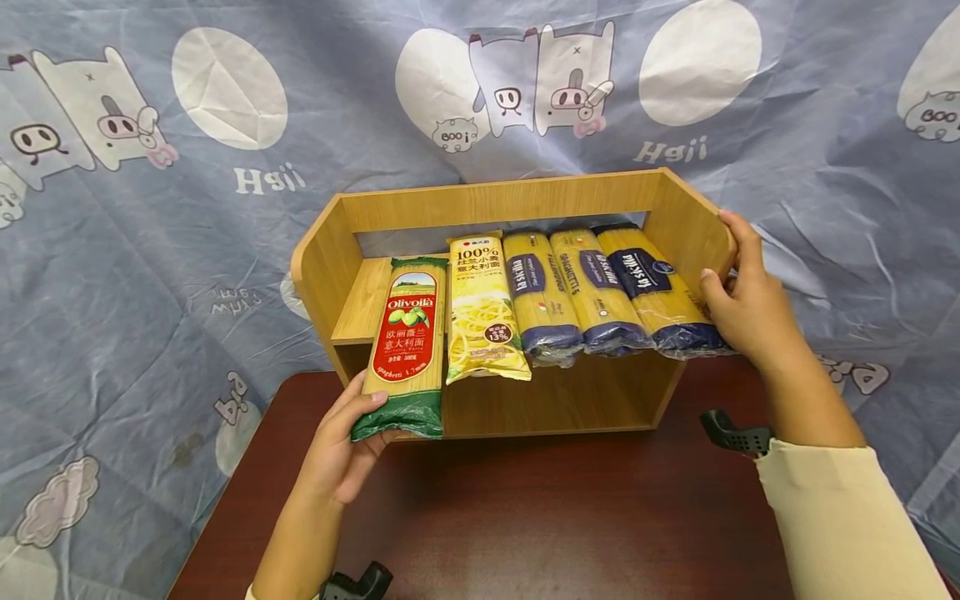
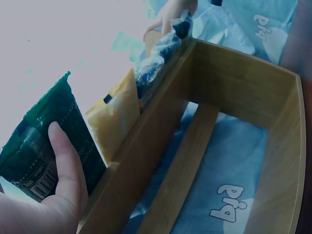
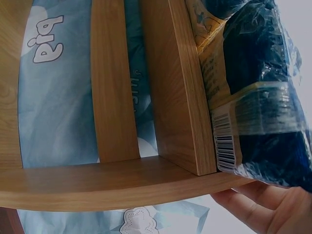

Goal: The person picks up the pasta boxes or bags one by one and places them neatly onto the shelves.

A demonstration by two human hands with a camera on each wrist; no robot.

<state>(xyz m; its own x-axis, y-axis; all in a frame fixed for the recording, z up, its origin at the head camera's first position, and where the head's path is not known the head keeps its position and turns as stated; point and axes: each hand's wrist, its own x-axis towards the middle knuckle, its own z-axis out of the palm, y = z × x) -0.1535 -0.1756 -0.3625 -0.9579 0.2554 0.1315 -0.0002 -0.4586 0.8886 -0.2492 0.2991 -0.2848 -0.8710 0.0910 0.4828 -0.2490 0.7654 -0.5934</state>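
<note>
My left hand grips the lower green end of an Olivoilà spaghetti packet, thumb on top and fingers beneath. The packet lies at the left of the upper level of a small wooden shelf, its lower end jutting out past the board's front edge. In the left wrist view the thumb presses the green wrapper. At the other end my right hand holds the shelf's right side panel, thumb on the front edge and fingers around the outside. A blue-ended spaghetti packet lies beside these fingers.
Right of the Olivoilà packet lie a yellow pasta packet and several La Sicilia spaghetti packets, their ends overhanging the board. The shelf's lower compartment faces forward. A dark red table carries the shelf; a patterned blue cloth hangs behind.
</note>
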